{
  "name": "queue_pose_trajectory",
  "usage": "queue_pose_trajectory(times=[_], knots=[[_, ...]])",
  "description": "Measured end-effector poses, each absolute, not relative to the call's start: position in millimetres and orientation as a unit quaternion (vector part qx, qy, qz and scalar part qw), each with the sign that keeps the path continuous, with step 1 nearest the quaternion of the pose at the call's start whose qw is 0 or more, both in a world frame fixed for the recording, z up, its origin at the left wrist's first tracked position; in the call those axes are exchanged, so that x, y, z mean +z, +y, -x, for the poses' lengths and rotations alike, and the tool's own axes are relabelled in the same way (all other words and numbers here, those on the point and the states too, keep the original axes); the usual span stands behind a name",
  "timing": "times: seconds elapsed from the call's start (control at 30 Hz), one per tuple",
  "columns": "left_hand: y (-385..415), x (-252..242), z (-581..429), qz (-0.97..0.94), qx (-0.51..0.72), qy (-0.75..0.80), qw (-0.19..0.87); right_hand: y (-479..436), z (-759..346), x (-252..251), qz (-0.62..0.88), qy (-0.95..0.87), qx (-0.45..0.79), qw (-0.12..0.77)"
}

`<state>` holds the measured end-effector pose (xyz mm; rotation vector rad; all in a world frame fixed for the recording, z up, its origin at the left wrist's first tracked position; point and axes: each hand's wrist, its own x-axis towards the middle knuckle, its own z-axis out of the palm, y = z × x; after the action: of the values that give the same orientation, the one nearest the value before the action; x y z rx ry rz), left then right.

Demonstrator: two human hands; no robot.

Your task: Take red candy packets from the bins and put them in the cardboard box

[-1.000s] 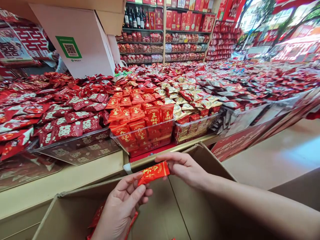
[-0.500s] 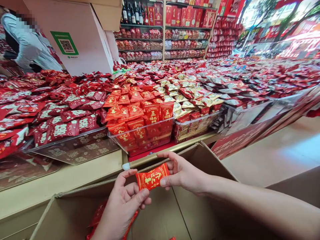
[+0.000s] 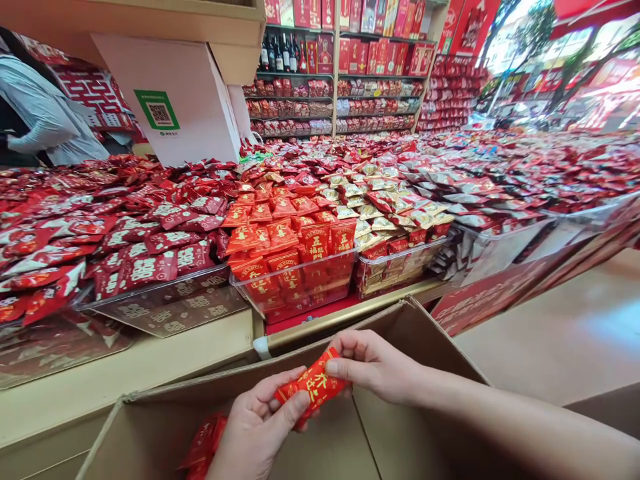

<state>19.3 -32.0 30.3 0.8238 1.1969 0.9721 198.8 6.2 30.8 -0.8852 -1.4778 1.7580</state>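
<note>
Pinched between left grip (image 3: 255,427) and right grip (image 3: 373,363), one end each: small red foil packet with gold lettering (image 3: 313,385). Held above open brown cardboard box (image 3: 425,340); clear plastic bin of red packets (image 3: 300,287) beyond the grips, on the tabletop (image 3: 150,373).

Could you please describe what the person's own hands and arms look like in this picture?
Both are bare: the left hand and the right hand wear no gloves, and no ring shows on the fingers in view. The right forearm is uncovered to the picture's edge, with no sleeve, watch or bracelet. Little of the left wrist shows, also unsleeved.
</note>
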Motion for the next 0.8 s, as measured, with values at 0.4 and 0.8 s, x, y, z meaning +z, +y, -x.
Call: queue_pose_trajectory(times=[0.4,0.8], knots=[[-36.5,44.1,-25.5,-0.334,0.468,0.492,0.653,11.0,-189.2,35.7,0.396,-0.523,0.640,0.400],[-35.2,34.7,-23.0,-0.351,0.462,0.502,0.641,11.1,-188.8,36.5,0.382,-0.611,0.581,0.380]])
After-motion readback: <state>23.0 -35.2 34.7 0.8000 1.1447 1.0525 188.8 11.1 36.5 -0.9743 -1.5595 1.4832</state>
